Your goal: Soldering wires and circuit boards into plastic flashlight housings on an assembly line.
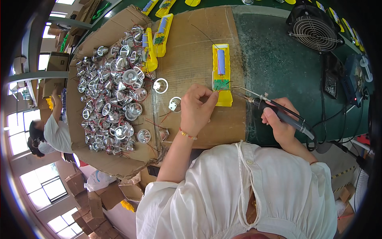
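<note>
A yellow plastic housing lies on the cardboard, with a blue cylindrical battery cell and a small green circuit board inside it. My left hand is closed in a pinch at the board's lower left edge, where a bit of thin red wire shows at the fingertips. In my right hand is a soldering iron with a thin bent metal tube along it. Its tip end points at the board from the right; whether it touches cannot be made out. Beside my left hand lies a silver lamp reflector.
A cardboard box full of silver reflectors with red wires stands at the left. More yellow housings lie by its far corner. A fan and a blue device stand at the right. Another person is at far left.
</note>
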The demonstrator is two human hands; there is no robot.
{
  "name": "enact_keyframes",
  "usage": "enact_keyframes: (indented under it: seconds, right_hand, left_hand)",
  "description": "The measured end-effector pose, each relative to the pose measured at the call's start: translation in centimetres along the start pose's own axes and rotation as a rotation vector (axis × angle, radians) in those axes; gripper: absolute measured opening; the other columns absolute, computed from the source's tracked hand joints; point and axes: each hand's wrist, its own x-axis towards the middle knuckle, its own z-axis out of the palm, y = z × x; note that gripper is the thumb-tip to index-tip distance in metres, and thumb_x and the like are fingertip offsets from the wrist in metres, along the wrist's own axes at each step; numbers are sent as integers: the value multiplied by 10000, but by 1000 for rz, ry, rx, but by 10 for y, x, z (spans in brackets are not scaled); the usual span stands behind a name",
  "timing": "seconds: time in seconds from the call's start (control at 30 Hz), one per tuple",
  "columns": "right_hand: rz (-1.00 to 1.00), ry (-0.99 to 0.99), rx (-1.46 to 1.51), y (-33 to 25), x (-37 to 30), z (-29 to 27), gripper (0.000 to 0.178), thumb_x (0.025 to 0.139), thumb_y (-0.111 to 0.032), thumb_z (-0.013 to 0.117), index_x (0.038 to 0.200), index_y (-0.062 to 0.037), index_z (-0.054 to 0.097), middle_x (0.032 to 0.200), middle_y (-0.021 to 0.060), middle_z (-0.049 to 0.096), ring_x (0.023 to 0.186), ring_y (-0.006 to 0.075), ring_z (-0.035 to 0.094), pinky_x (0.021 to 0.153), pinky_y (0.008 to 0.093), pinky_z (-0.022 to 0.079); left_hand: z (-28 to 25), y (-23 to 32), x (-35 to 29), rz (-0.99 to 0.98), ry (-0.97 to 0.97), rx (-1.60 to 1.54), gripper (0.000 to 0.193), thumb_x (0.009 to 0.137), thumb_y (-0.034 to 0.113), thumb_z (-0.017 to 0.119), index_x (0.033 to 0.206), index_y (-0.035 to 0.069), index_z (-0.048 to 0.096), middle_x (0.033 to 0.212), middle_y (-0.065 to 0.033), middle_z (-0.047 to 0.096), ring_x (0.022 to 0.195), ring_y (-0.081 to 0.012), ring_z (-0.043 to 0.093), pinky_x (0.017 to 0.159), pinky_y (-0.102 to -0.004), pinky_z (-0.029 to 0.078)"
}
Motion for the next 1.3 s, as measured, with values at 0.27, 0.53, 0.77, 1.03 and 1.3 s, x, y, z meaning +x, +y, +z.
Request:
enact_keyframes:
  seconds: [0.27,0.53,0.77,1.03,1.3]
  right_hand:
    - [26,89,-15,7,-5,-27,161,806,-77,631,896,24,543,693,81,595,587,101,564,529,223,469]
    - [34,104,-19,20,-8,-38,161,809,-86,629,889,25,544,687,85,595,573,104,562,507,217,460]
    - [90,89,19,22,-2,-42,153,812,-79,620,890,27,540,686,84,593,574,99,561,512,215,467]
    - [132,121,19,24,4,-49,157,794,-74,635,884,18,544,652,66,599,552,86,562,514,229,469]
    - [88,16,-68,35,1,-56,196,770,-95,681,874,-13,537,668,64,632,594,98,619,538,244,491]
  left_hand:
    - [5,15,1,282,382,529,429,622,443,749,590,72,536,626,-63,560,543,-226,558,497,-326,433]
    - [12,13,15,161,209,851,409,663,434,668,603,43,566,641,-114,586,573,-285,593,555,-406,443]
    - [3,10,21,191,184,853,377,670,386,691,671,18,609,703,-151,596,601,-299,596,541,-372,461]
    - [13,37,95,165,141,759,409,635,424,674,572,31,579,587,-168,584,554,-336,588,517,-410,469]
    - [84,83,295,271,325,688,536,714,472,609,1053,58,572,1130,-169,515,1062,-304,496,843,-419,421]
